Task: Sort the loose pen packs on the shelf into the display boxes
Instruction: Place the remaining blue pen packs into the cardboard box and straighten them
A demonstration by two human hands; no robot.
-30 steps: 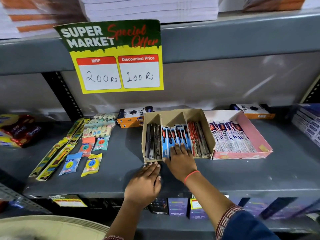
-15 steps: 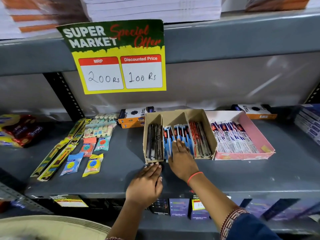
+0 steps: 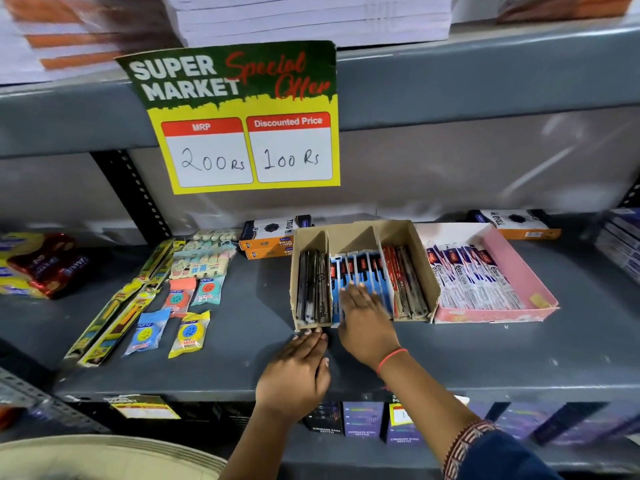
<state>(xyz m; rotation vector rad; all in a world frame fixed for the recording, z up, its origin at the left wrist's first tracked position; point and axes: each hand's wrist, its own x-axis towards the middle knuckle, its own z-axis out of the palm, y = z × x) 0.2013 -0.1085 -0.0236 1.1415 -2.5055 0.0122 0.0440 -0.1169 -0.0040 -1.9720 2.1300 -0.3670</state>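
Fingers (image 3: 351, 294) of the right hand (image 3: 367, 320) are lying flat and spread, gripping nothing, on the blue pen packs (image 3: 360, 275), risking tipping the brown display box (image 3: 408, 237) forward.

A grey metal shelf (image 3: 242, 348) carries everything. Near its middle stands a brown cardboard display box (image 3: 420, 271) with three compartments, and touching its right side lies a pink display box (image 3: 526, 275) full of white pen packs. Behind these, at the far edge, lie orange-and-white cartons: two stacked on the left (image 3: 270, 237), one on the right (image 3: 516, 225). To the left lie long yellow packs (image 3: 114, 306), a pack of pastel erasers (image 3: 202, 263) and four small round-item packets (image 3: 176, 317). At the far left sit red and yellow wrapped packs (image 3: 38, 265). The left hand (image 3: 298, 368) rests flat on the shelf, fingertips at the brown box's near edge.
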